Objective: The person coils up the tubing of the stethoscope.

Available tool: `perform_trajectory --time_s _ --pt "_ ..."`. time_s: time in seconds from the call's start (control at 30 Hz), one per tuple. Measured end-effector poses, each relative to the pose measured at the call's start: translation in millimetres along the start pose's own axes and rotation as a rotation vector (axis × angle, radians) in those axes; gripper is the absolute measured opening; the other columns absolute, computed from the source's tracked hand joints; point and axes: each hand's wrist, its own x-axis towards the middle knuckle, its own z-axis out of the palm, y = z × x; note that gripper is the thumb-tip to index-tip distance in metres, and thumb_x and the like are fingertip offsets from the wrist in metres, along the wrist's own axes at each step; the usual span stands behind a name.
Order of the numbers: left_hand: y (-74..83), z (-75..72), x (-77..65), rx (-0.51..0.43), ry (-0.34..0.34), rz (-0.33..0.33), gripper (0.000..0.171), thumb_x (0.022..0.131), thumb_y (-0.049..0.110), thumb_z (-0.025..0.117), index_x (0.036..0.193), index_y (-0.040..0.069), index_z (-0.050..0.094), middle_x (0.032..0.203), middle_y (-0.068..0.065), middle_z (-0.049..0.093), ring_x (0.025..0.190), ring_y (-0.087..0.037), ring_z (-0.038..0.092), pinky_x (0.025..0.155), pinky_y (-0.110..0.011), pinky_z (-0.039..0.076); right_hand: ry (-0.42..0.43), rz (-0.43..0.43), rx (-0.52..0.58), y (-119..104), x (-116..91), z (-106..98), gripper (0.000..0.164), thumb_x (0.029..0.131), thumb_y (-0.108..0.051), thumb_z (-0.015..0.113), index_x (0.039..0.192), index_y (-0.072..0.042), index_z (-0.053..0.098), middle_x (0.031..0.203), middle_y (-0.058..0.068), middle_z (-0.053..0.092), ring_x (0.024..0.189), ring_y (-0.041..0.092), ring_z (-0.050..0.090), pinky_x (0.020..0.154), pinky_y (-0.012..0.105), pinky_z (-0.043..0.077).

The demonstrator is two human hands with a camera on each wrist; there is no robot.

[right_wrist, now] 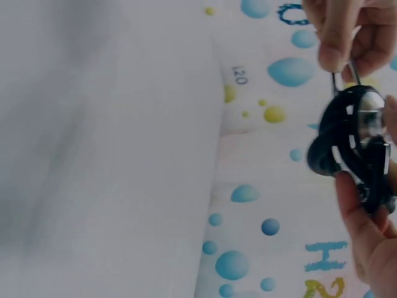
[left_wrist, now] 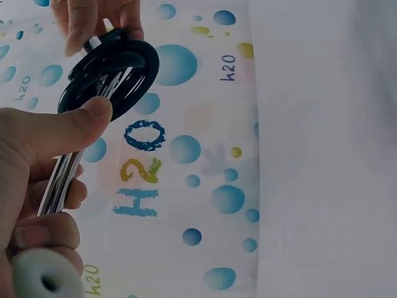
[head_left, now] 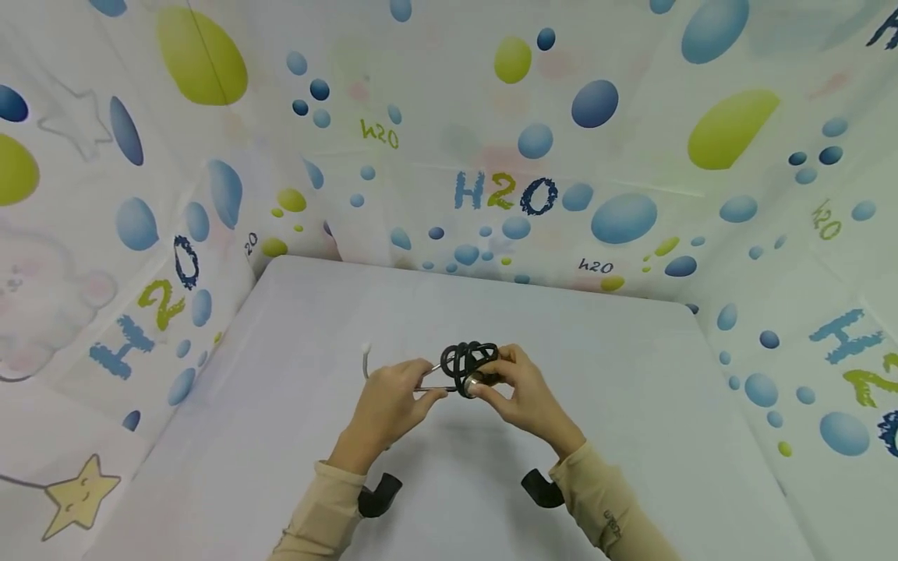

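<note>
Both hands hold a stethoscope above the white table, its black tubing [head_left: 463, 360] wound into a compact bundle of loops. My left hand [head_left: 394, 401] grips the paired metal ear tubes [left_wrist: 61, 180], thumb laid along them in the left wrist view. A pale eartip [left_wrist: 48, 276] sticks out past that hand. On the other side, my right hand [head_left: 522, 393] pinches the bundle, thumb at the silver chest piece [head_left: 472, 385] and fingers behind the loops. In the right wrist view the shiny coil [right_wrist: 353, 146] sits between these fingertips, part of the hand cut off by the frame edge.
The white tabletop [head_left: 316, 312] spreads around and beneath the hands. White sheeting [head_left: 421, 93] printed with blue and green drops encloses it at the back and sides. A black curved piece [head_left: 380, 495] shows by the left sleeve, and a similar piece [head_left: 542, 489] by the right.
</note>
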Motion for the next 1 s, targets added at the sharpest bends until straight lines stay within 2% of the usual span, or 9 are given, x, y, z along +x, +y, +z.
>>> perform_trajectory --time_s 0.1,0.17,0.3,0.4,0.5,0.63,0.73,0.83,1.0 --pt "1.5 2.4 -0.6 -0.010 0.030 -0.022 0.036 0.064 0.017 0.087 0.085 -0.001 0.064 0.066 -0.004 0.062 0.053 -0.011 0.054 0.050 -0.022 0.046 0.105 -0.138 -0.107 3.0 -1.8 5.0 0.024 0.082 -0.012 0.073 0.098 0.006 0.068 0.100 0.017 0.048 0.085 0.022 0.056 0.075 0.034 0.051" --pt "2.2 3.3 -0.4 -0.016 0.053 -0.039 0.036 0.064 0.017 0.087 0.084 -0.001 0.064 0.064 -0.004 0.061 0.053 -0.011 0.054 0.050 -0.022 0.045 0.200 -0.195 -0.152 4.7 -2.8 10.0 0.027 0.084 -0.015 0.072 0.099 0.006 0.068 0.106 0.023 0.048 0.088 0.028 0.053 0.073 0.037 0.050" --pt "4.0 4.2 1.0 -0.018 0.093 -0.069 0.035 0.064 0.016 0.087 0.084 -0.003 0.065 0.064 -0.006 0.062 0.053 -0.014 0.057 0.049 -0.024 0.047 0.364 -0.202 -0.145 3.7 -3.5 22.6 0.028 0.080 -0.006 0.073 0.102 0.010 0.067 0.116 0.031 0.049 0.093 0.035 0.057 0.072 0.037 0.054" --pt "6.3 5.1 1.9 0.007 0.119 -0.082 0.035 0.065 0.015 0.087 0.084 -0.004 0.065 0.066 -0.009 0.064 0.054 -0.017 0.060 0.049 -0.026 0.049 0.418 -0.145 -0.088 -0.3 -1.1 30.4 0.028 0.078 0.005 0.072 0.103 0.013 0.064 0.115 0.033 0.053 0.088 0.033 0.065 0.071 0.034 0.055" --pt "9.5 6.2 2.7 0.051 0.148 -0.091 0.035 0.065 0.015 0.086 0.084 -0.006 0.065 0.069 -0.013 0.066 0.054 -0.020 0.062 0.049 -0.028 0.050 0.435 -0.037 0.026 -5.3 2.1 33.9 0.024 0.082 0.007 0.067 0.104 0.015 0.062 0.111 0.033 0.057 0.081 0.033 0.067 0.068 0.030 0.056" --pt "12.4 7.2 5.0 0.116 0.173 -0.093 0.035 0.066 0.013 0.086 0.086 -0.007 0.066 0.073 -0.017 0.068 0.054 -0.022 0.064 0.048 -0.030 0.051 0.397 0.145 0.272 -13.1 6.6 32.0 0.020 0.087 0.007 0.060 0.106 0.016 0.057 0.106 0.031 0.059 0.084 0.040 0.065 0.068 0.033 0.056" --pt "13.6 7.0 6.5 0.131 0.184 -0.092 0.035 0.066 0.013 0.086 0.086 -0.007 0.065 0.073 -0.017 0.068 0.054 -0.022 0.064 0.047 -0.031 0.050 0.345 0.220 0.453 -11.4 9.4 30.7 0.020 0.090 0.010 0.054 0.108 0.017 0.051 0.105 0.032 0.058 0.089 0.043 0.063 0.071 0.035 0.055" --pt "14.4 6.8 6.8 0.117 0.194 -0.087 0.036 0.066 0.014 0.086 0.085 -0.007 0.065 0.073 -0.017 0.068 0.054 -0.023 0.064 0.047 -0.031 0.050 0.337 0.259 0.555 -6.7 9.9 31.6 0.021 0.090 0.012 0.052 0.110 0.018 0.048 0.107 0.034 0.056 0.091 0.033 0.065 0.074 0.033 0.055" --pt "15.5 8.6 7.1 0.076 0.217 -0.071 0.036 0.065 0.014 0.087 0.084 -0.007 0.065 0.069 -0.015 0.066 0.052 -0.019 0.063 0.046 -0.028 0.049 0.408 0.292 0.569 -11.3 11.1 30.7 0.020 0.088 0.010 0.057 0.106 0.017 0.052 0.100 0.032 0.057 0.080 0.009 0.064 0.069 0.027 0.055"
